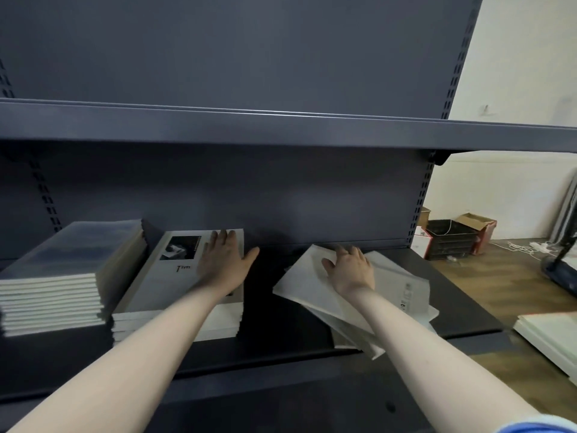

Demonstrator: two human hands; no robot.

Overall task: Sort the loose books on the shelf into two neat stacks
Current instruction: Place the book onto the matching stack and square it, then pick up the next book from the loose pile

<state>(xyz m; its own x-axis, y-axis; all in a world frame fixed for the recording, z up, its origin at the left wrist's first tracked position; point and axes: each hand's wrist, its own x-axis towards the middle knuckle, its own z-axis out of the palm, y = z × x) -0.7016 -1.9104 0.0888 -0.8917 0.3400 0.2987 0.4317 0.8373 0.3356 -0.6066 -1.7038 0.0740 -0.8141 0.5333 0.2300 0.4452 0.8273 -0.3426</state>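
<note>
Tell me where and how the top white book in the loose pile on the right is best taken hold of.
Judging from its pose, the top loose book is best pinched at its left edge, coming from the left. It lies flat and skewed across the pile, so that edge juts out over the shelf with room beneath for fingers. The right hand already rests flat on it; the left hand rests on the middle stack.
</note>
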